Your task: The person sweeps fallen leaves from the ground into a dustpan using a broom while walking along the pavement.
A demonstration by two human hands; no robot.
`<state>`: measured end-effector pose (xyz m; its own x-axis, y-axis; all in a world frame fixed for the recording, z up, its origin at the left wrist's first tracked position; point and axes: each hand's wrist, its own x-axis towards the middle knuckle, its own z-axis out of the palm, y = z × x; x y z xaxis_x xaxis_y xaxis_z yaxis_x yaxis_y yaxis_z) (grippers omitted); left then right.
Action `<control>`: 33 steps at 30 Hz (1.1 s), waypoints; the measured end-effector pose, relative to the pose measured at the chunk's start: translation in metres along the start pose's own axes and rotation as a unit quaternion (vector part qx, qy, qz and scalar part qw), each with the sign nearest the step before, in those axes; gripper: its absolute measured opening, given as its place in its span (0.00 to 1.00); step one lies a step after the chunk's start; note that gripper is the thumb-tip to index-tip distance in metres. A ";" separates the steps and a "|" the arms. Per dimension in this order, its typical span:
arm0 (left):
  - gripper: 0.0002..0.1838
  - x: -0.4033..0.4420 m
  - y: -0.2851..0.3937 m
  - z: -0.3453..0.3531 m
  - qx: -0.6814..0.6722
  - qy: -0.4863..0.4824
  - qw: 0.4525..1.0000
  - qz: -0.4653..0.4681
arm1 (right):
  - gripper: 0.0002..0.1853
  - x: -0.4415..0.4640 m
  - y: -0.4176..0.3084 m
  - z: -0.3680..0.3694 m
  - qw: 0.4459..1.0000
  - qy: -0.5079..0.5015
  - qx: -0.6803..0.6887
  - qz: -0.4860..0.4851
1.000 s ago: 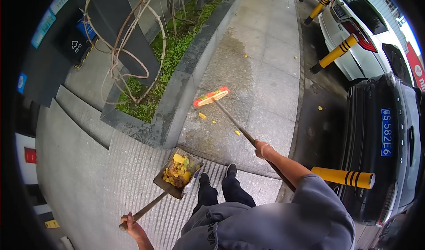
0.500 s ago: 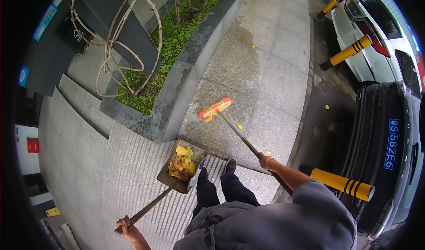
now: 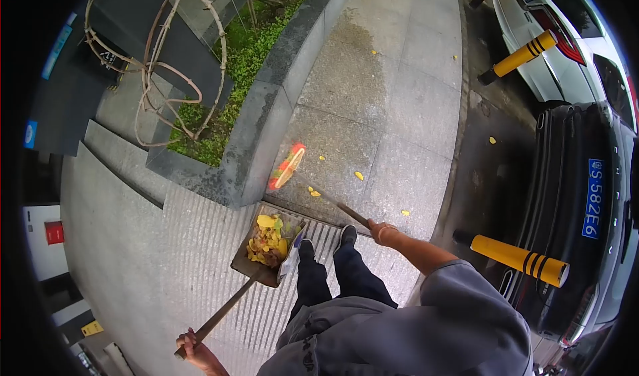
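Item one: a broom [image 3: 288, 166], its red-edged head blurred, lying over the paving [image 3: 416, 143] near the corner of a planter [image 3: 266, 113]. We record the head's long axis as slanting from near left to far right, roughly crosswise to the handle, which runs back from it toward the person and to the right. The right hand [image 3: 383, 233] has its fingers wrapped round this handle; the stretch beyond the hand we cannot make out behind the forearm.

Item two: a dustpan [image 3: 247, 265], resting on the ribbed strip [image 3: 206, 243] just beside the left shoe [image 3: 306, 248]. We note its open mouth pointing forward and somewhat right, toward the smoother paving. Its handle follows a long slanting line back to the near left, where the left hand [image 3: 193, 347] holds it near the end, fingers curled closed about the shaft. Contents: a heap of yellow and brown leaves [image 3: 267, 243].

Also listed: loose yellow leaves [image 3: 359, 176] scattered about the broom, one of them beside its handle; a yellow bollard [image 3: 519, 258] with black bands; a black car [image 3: 566, 236] on the right.
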<state>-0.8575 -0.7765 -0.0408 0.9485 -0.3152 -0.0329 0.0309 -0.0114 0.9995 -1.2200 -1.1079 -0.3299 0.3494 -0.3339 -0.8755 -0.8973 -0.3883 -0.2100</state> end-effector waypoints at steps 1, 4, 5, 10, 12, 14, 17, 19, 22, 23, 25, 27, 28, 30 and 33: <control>0.11 0.001 -0.001 -0.002 -0.007 0.002 1.000 0.003 | 0.22 -0.037 0.005 -0.021 0.999 -0.015 0.036 0.036; 0.11 0.006 -0.003 -0.006 -0.020 -0.003 1.000 0.001 | 0.19 -0.099 0.057 -0.011 0.995 -0.012 0.022 0.096; 0.11 0.008 -0.004 -0.007 -0.025 -0.004 1.000 -0.002 | 0.18 -0.113 0.079 -0.003 0.990 -0.035 0.016 0.132; 0.11 0.015 -0.014 -0.006 -0.010 -0.040 0.999 0.008 | 0.17 -0.200 0.128 0.009 0.973 -0.042 0.018 0.225; 0.11 0.017 -0.018 0.001 -0.003 -0.048 0.999 0.009 | 0.18 -0.220 0.123 0.000 0.965 -0.052 0.044 0.253; 0.11 0.022 -0.021 0.007 0.004 -0.049 0.999 0.018 | 0.17 -0.221 0.127 0.009 0.971 -0.031 0.079 0.224; 0.11 0.021 -0.017 0.027 0.005 -0.055 0.998 0.012 | 0.15 -0.206 0.118 -0.002 0.974 0.029 0.147 0.171; 0.11 0.023 -0.016 0.039 0.011 -0.071 0.997 0.008 | 0.14 -0.161 0.105 -0.010 0.977 0.065 0.154 0.133; 0.11 0.026 -0.011 0.064 0.011 -0.100 0.995 0.007 | 0.14 -0.067 0.097 -0.019 0.970 0.124 0.176 0.112; 0.12 0.029 -0.008 0.072 0.015 -0.112 0.994 0.005 | 0.15 -0.032 0.105 -0.008 0.963 0.172 0.186 0.088; 0.12 0.032 -0.008 0.088 0.020 -0.133 0.991 0.003 | 0.17 -0.026 0.106 -0.003 0.963 0.141 0.198 0.112; 0.12 0.036 -0.005 0.106 0.018 -0.160 0.987 0.010 | 0.17 -0.062 0.106 0.001 0.957 0.100 0.229 0.148; 0.12 0.037 -0.005 0.116 0.018 -0.171 0.985 0.009 | 0.16 -0.071 0.123 0.037 0.952 0.104 0.246 0.148; 0.11 0.041 -0.002 0.139 0.007 -0.202 0.979 0.016 | 0.19 -0.116 0.142 0.104 0.944 0.092 0.267 0.171; 0.11 0.050 -0.004 0.189 0.001 -0.240 0.970 0.018 | 0.20 -0.193 0.146 0.181 0.936 0.045 0.278 0.211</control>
<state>-0.8701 -0.9716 -0.0470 0.6920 -0.7219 0.0051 -0.0011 0.0059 1.0000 -1.4668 -0.9449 -0.2705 -0.0681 -0.4366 -0.8970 -0.9535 0.2932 -0.0703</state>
